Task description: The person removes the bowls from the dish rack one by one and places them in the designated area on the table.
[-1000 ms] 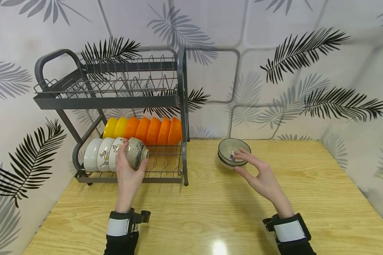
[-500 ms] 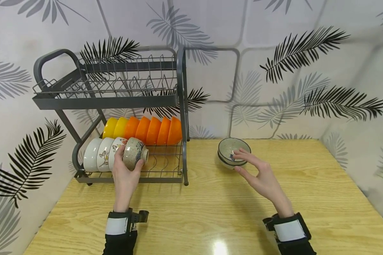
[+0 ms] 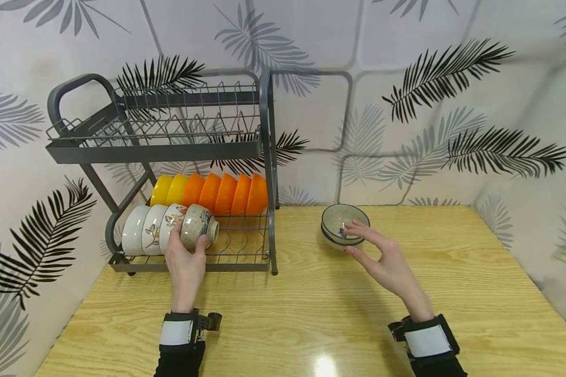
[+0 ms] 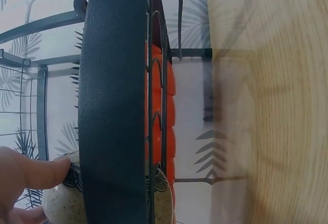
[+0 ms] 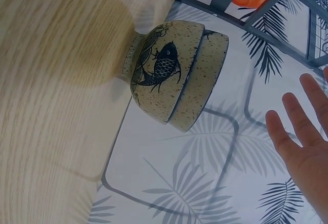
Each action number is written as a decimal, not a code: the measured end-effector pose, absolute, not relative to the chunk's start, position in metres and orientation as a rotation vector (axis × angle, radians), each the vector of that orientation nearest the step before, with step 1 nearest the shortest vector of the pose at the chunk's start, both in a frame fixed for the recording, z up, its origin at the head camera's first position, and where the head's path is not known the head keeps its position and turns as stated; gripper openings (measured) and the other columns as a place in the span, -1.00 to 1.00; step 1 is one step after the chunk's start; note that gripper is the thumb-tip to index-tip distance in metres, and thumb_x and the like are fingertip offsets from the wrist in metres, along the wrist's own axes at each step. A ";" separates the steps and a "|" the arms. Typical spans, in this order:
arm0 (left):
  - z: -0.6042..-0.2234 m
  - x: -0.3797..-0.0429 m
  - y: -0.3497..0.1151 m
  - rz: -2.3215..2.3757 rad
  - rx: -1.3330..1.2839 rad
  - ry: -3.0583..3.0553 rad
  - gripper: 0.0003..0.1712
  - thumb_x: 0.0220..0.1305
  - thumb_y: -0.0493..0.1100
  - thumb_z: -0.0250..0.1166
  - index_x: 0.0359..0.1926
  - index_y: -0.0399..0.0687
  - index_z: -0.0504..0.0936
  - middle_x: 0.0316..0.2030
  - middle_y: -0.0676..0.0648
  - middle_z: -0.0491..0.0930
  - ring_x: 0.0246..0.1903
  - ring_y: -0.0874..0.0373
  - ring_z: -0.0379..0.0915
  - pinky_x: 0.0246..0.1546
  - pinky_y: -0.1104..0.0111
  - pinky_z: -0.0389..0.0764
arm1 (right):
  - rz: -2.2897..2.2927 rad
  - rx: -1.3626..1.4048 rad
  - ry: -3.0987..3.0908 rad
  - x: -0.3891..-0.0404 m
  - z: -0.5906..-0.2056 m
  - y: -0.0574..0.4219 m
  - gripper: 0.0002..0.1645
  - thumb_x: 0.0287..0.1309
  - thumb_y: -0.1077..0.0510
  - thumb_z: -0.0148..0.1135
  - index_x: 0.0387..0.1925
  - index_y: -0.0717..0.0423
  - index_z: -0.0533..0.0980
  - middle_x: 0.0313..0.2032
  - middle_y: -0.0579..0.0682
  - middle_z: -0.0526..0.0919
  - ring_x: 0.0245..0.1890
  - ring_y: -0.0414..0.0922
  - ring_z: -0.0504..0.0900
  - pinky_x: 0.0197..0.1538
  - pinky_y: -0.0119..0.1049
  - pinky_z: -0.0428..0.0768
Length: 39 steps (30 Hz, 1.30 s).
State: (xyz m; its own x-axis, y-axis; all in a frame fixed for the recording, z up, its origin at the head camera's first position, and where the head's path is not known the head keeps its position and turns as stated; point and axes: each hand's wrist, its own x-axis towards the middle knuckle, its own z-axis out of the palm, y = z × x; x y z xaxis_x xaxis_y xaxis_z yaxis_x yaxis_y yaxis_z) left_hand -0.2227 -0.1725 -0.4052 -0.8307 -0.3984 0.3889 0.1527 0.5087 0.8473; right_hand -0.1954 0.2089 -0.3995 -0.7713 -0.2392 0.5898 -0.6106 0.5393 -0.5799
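From where I stand, the person's left hand (image 3: 185, 262) has thumb and fingers curled around a speckled bowl (image 3: 194, 226), gripping it as it lies on its side in the lower tier of a dark metal rack (image 3: 158, 153), its foot facing right. In the left wrist view the thumb presses on its patterned side, behind the rack's broad dark bar. The right hand (image 3: 390, 264) holds nothing; its fingers are spread and relaxed, near a nested pair of bowls (image 5: 166, 73) but apart from them. Those two are speckled as well, one sitting inside the other, dark-rimmed and upright on the wooden table (image 3: 297, 314), with a dark fish drawn on the lower one. Both wrists wear black straps with a white band. Just left of the gripped bowl, three white bowls (image 3: 134, 230) stand on edge in a row, flowers showing on two. Behind them runs another row: two yellow bowls (image 3: 168, 189) at the left, then five orange bowls (image 3: 226, 195). Around it all, the pale wall (image 3: 405, 31) is printed with black and grey leaves.
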 end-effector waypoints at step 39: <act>-0.403 -0.227 -0.168 -1.874 0.111 -1.852 -0.65 0.42 -0.31 0.21 0.14 -0.41 0.44 0.01 -0.18 0.62 -0.12 0.46 0.56 -0.14 0.66 0.59 | 1.162 0.705 -2.310 -0.195 -0.400 0.210 -0.56 0.19 0.37 0.34 0.12 0.12 0.62 0.24 0.17 0.62 0.35 -0.49 0.36 0.36 -0.71 0.22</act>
State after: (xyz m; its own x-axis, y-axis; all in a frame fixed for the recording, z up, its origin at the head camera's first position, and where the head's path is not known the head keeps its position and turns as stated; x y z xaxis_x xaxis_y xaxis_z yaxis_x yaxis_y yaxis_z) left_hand -0.2275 -0.1680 -0.4025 -0.8722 -0.3989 0.2832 0.2879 0.0496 0.9564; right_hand -0.1950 0.2103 -0.4002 -0.7643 -0.2370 0.5998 -0.6228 0.5126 -0.5911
